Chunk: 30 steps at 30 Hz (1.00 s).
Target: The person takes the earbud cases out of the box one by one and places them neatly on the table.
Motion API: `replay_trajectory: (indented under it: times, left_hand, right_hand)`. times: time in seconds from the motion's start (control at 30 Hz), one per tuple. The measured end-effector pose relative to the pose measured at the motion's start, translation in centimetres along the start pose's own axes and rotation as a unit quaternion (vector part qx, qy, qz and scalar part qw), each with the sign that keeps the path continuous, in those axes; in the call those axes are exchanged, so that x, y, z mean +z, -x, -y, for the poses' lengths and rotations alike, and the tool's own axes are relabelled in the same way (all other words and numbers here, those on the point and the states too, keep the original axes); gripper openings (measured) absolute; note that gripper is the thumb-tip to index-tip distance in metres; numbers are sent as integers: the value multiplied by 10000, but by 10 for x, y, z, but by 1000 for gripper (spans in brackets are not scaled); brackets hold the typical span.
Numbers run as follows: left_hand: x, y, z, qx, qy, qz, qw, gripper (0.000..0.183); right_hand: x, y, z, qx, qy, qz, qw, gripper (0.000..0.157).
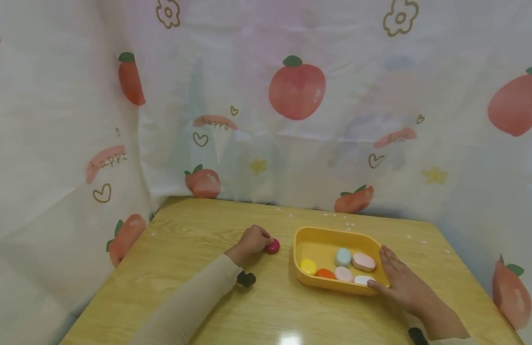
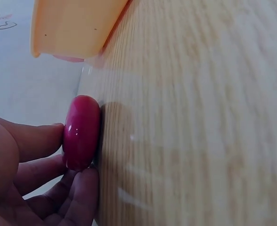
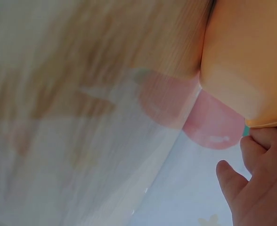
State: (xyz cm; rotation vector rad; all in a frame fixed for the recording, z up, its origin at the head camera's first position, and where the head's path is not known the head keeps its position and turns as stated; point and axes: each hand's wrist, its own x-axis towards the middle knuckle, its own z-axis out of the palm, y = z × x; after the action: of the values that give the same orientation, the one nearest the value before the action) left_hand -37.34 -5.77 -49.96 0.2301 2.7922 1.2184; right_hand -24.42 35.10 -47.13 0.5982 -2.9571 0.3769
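Note:
In the head view my left hand [image 1: 254, 241] rests on the table left of a yellow plastic tray [image 1: 311, 232]. Its thumb and fingers pinch a glossy magenta round disc [image 1: 272, 246]. The left wrist view shows this disc [image 2: 81, 133] from the side, low against the wood, with the thumb on its upper face. At the tray's right end lies my right hand [image 1: 405, 282], its fingers fairly straight along the rim and its thumb over the front corner. Inside the tray are a yellow disc [image 1: 308, 267], an orange piece [image 1: 325, 273], and several pale pink, white and light blue pieces.
The wooden table [image 1: 197, 225] has small white specks near its back edge. A white cloth [image 1: 248, 72] printed with fruit hangs behind and on both sides. A black strap end [image 1: 246, 279] sticks out from the left wrist.

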Motion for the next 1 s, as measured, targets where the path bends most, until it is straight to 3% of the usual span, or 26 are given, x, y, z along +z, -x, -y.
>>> replay_trajectory:
  times: [0.2, 0.33, 0.53, 0.67, 0.87, 1.0]
  left_hand:
    - [-2, 7, -3, 106, 188, -149, 9997, 24]
    - [-4, 10, -5, -40, 733, -356, 9967, 20]
    - [-8, 8, -16, 53, 1417, -506, 9886, 14]
    - [-7, 4, -32, 140, 1779, -296, 9835, 13]
    - [-2, 5, -55, 507, 1954, 231, 9791, 14]
    - [2, 4, -66, 539, 2126, 512, 9743, 13]
  right_hand:
    - [0, 1, -5, -7, 41, -28, 10000, 90]
    - [0, 1, -4, 29, -35, 35, 10000, 90]
    - [0, 0, -2, 185, -191, 165, 9995, 91]
    - [1, 1, -3, 171, -193, 129, 9996, 91]
    - [3, 2, -3, 131, -195, 61, 9997, 90]
    - [1, 1, -2, 150, -230, 60, 9996, 91]
